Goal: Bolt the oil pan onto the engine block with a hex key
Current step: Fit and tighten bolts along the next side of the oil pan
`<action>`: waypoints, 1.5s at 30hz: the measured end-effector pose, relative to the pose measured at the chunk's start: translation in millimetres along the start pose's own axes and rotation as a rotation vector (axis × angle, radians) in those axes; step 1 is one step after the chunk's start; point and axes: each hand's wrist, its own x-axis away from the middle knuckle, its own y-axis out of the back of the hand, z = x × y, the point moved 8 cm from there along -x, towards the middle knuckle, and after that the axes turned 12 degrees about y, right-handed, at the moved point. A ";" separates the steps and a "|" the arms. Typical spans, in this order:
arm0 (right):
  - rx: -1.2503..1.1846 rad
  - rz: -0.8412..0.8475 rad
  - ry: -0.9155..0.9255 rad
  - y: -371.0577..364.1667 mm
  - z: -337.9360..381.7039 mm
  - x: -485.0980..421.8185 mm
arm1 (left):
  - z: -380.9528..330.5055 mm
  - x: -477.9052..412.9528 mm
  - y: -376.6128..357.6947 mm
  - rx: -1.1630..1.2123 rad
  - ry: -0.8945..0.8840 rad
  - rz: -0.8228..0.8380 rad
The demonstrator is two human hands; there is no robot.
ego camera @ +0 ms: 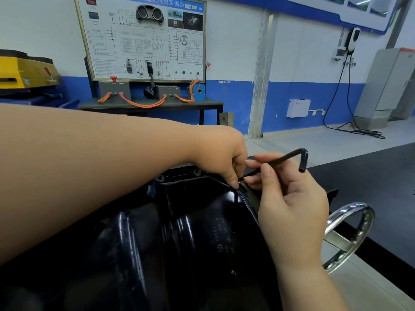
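Note:
The glossy black oil pan (179, 232) fills the lower middle of the head view, seated upside down on the engine block. Two bolts (197, 172) show on its far flange. A black L-shaped hex key (283, 158) slants down to the pan's right flange, its short bent end up at the right. My right hand (289, 203) pinches the key's long shaft between thumb and fingers. My left hand (221, 153) reaches across from the left, its fingertips curled round the key's lower tip at the flange. The bolt under that tip is hidden.
A chrome handwheel (350, 234) sticks out just right of my right hand. A black workbench (370, 187) runs behind it. Further back stand a training panel (143, 39) on a table with orange cables, a yellow machine (24, 72) at left and a grey cabinet (386, 86) at right.

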 end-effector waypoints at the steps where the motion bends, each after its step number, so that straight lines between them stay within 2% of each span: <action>1: 0.006 0.004 0.001 -0.2 0.0 -0.1 | -0.3 0.2 0.6 0.004 -0.004 0.001; 21: -0.016 -0.008 -0.008 2.0 -2.1 1.4 | 2.5 -1.7 -5.9 0.024 0.012 0.068; 45: 0.047 0.021 0.039 1.5 -2.3 1.9 | -5.0 0.0 1.7 -0.052 0.002 -0.016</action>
